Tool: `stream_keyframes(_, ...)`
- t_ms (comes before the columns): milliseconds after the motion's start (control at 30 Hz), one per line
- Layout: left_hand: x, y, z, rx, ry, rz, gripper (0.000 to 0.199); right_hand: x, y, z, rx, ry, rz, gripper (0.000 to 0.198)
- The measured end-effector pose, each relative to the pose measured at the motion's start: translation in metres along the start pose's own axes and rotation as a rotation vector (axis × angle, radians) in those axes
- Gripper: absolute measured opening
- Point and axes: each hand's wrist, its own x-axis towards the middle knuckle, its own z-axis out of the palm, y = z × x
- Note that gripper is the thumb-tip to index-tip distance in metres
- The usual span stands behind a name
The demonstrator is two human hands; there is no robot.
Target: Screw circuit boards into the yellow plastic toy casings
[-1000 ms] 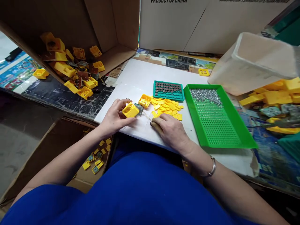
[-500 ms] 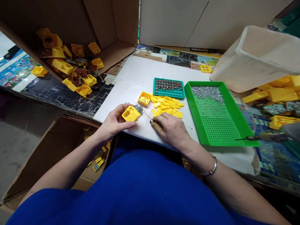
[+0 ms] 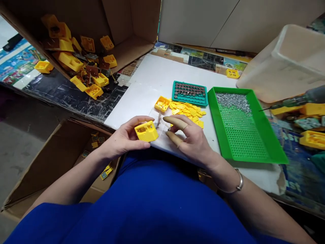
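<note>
My left hand (image 3: pixel 124 138) grips a small yellow plastic housing (image 3: pixel 146 131) just above the near edge of the white board (image 3: pixel 149 81). Thin wires (image 3: pixel 159 121) and a little circuit board trail from the housing toward my right hand (image 3: pixel 190 139). That hand's thumb and forefinger pinch a tiny part (image 3: pixel 169 129) at the end of the wires, and the part is mostly hidden. Just beyond lie another open yellow housing (image 3: pixel 162 103) and a pile of small yellow plates (image 3: pixel 189 110).
A teal tray of dark round parts (image 3: pixel 190 93) sits behind the pile. Right of it is a green perforated tray (image 3: pixel 243 135) holding screws (image 3: pixel 232 101). A cardboard box (image 3: pixel 127 30) spills yellow housings at upper left. A translucent bin (image 3: pixel 286 64) and a powered screwdriver (image 3: pixel 299 101) are at right.
My left hand has drawn the yellow housing nearer to me and tilted it. My right hand has lifted off the board, its fingers raised over the wires. The view shifted slightly left.
</note>
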Motion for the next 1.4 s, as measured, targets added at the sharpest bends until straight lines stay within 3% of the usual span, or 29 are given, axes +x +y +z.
stream_keyframes(67, -0.001, 0.001, 0.005, -0.079, -0.058, -0.049, 0.053, 0.005, -0.003, 0.002, 0.160, -0.100, 0.043, 0.054)
stream_keyframes(167, -0.001, 0.001, 0.009, -0.173, -0.128, -0.100, 0.053, 0.012, -0.004, 0.005, 0.195, -0.215, 0.102, 0.066)
stream_keyframes(333, 0.000, 0.000, 0.009, -0.255, -0.126, -0.168, 0.052, 0.019, -0.005, 0.003, 0.257, -0.399, 0.166, 0.032)
stream_keyframes(533, 0.001, 0.001, -0.005, -0.204, -0.087, -0.173, 0.060, 0.016, -0.002, -0.007, 0.592, -0.234, 0.432, 0.024)
stream_keyframes(733, 0.003, -0.002, -0.007, -0.167, -0.175, -0.185, 0.053, 0.008, -0.005, -0.014, 0.678, -0.089, 0.461, 0.018)
stream_keyframes(1000, 0.007, -0.011, -0.002, -0.290, -0.182, -0.269, 0.054, -0.013, -0.012, -0.016, 0.509, -0.080, 0.526, 0.017)
stream_keyframes(1267, 0.012, -0.022, -0.002, -0.483, -0.247, -0.325, 0.055, -0.019, -0.008, -0.015, 0.603, -0.102, 0.617, 0.021)
stream_keyframes(1333, 0.012, -0.022, -0.002, -0.464, -0.251, -0.304, 0.056, -0.021, -0.005, -0.014, 0.583, -0.080, 0.599, 0.020)
stream_keyframes(1400, 0.010, -0.019, -0.001, -0.363, -0.252, -0.260, 0.055, -0.023, -0.002, -0.015, 0.490, -0.014, 0.495, 0.015)
